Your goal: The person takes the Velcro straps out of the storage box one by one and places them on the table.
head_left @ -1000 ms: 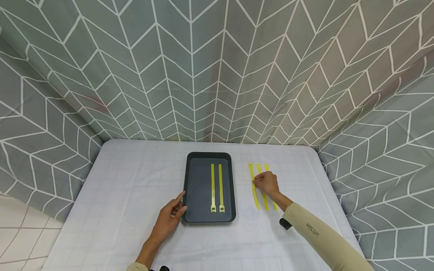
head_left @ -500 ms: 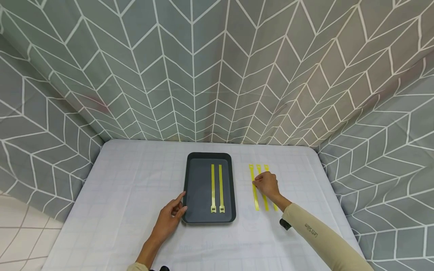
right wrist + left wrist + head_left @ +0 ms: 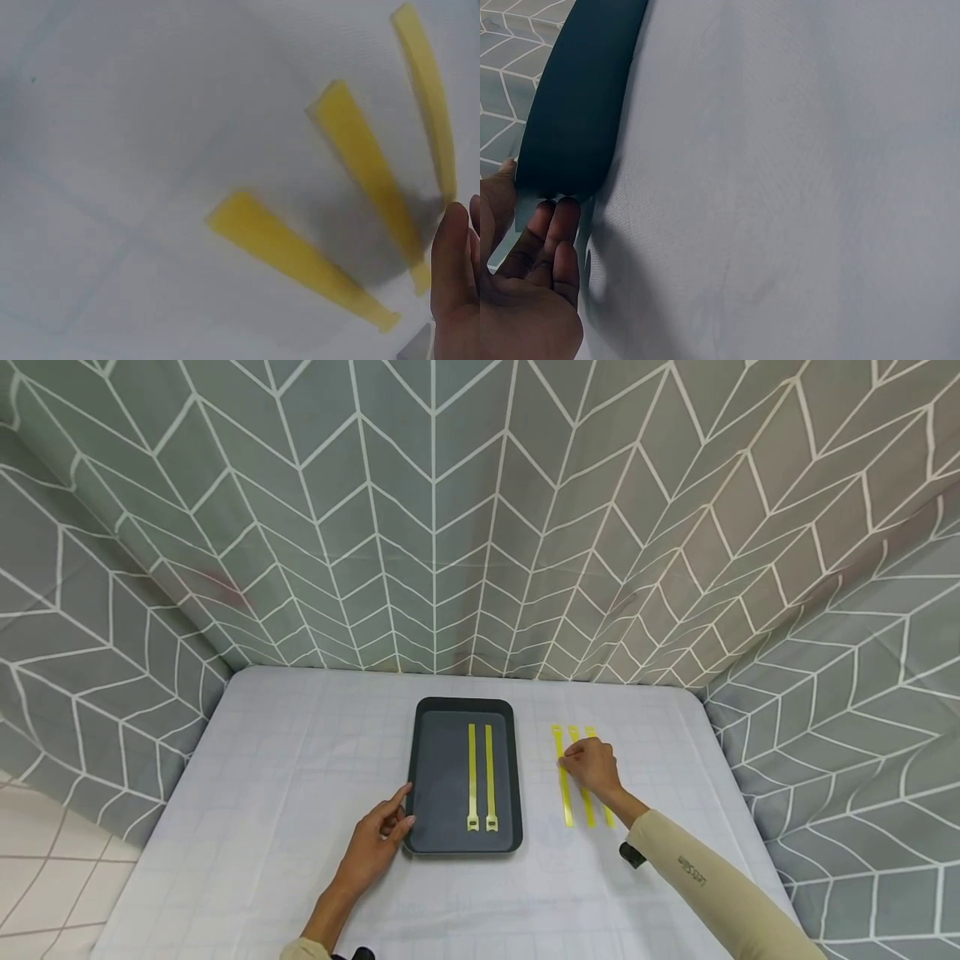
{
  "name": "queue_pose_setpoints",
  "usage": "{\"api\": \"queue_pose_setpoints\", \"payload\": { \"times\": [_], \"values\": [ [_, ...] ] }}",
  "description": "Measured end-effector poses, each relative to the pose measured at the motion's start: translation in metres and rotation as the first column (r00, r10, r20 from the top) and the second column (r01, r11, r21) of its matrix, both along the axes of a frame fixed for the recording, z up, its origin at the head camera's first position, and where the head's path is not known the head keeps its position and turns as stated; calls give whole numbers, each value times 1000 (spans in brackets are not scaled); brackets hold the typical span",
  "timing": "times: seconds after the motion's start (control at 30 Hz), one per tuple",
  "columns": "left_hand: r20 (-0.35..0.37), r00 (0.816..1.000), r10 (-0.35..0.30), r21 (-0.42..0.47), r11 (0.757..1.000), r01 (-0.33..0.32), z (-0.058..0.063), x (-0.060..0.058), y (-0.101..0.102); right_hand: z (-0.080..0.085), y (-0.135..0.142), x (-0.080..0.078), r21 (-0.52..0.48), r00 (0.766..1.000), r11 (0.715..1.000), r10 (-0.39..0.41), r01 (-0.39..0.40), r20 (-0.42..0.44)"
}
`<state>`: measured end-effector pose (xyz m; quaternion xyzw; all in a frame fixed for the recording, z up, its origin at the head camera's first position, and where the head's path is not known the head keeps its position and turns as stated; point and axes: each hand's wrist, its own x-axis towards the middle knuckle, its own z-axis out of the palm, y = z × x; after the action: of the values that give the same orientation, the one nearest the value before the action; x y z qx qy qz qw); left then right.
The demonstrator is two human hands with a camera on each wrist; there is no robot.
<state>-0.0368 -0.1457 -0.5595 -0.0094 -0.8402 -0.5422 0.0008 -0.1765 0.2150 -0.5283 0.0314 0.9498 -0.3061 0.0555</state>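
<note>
A dark grey tray (image 3: 442, 777) lies on the table, with two yellow cable straps (image 3: 472, 777) side by side in its right half, slotted heads toward me. My left hand (image 3: 372, 847) holds the tray's near left edge; in the left wrist view its fingertips bend against the tray's side wall. To the right of the tray lie three more yellow straps, slotted heads away from me. My right hand (image 3: 594, 766) pinches the leftmost strap (image 3: 566, 797) near its middle. That hand partly covers the middle strap (image 3: 588, 814) and the right strap (image 3: 609, 817).
A white cloth (image 3: 285, 760) covers the table. Grey curtains (image 3: 465, 527) with white zigzag lines hang at the back and both sides. White floor tiles (image 3: 45, 868) show at the lower left.
The leftmost strap has straightened, its lower end shifting slightly left and its head slightly toward me. Both hands have stayed almost still, and the tray has not moved.
</note>
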Motion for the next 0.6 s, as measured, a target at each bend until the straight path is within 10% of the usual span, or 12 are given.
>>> {"api": "queue_pose_setpoints", "payload": {
  "times": [0.6],
  "values": [
    [-6, 1000, -9, 35, 999, 9, -1, 0, -2, 17, -39, -4, -118, 967, 965, 217, -233, -135]
  ]
}}
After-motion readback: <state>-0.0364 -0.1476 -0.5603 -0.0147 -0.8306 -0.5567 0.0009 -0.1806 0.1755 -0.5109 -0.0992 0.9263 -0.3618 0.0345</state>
